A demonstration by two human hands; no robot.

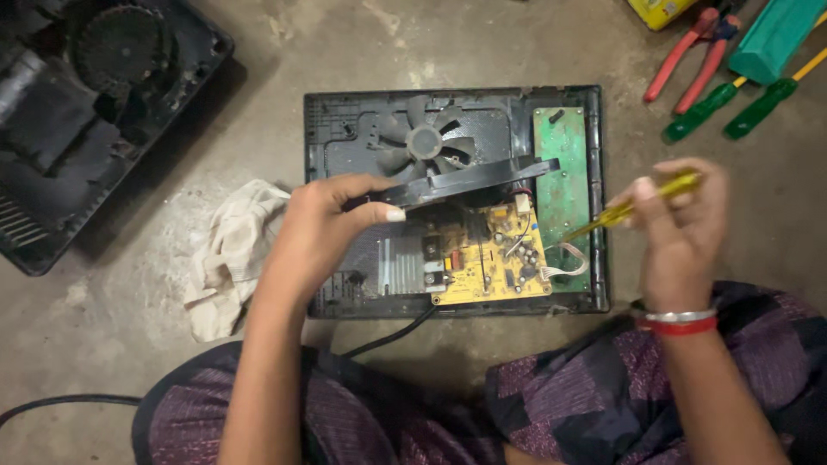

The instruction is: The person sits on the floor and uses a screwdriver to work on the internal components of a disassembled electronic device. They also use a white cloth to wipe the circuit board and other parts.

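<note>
An opened black appliance case (320, 146) lies on the concrete floor, showing a grey fan (425, 140), a yellow circuit board (491, 258) and a green circuit board (560, 172). My left hand (323, 228) grips a flat black round part (469, 179), held tilted above the case. My right hand (680, 228) holds a yellow-handled screwdriver (642, 202), its tip pointing down-left toward the green board.
A second black appliance base (95, 120) lies at the upper left. A dirty white rag (228, 258) sits left of the case. Red-handled pliers (689, 52), green-handled screwdrivers (732, 108) and a teal box (775, 34) lie at the upper right. A black cable (69, 400) runs by my knees.
</note>
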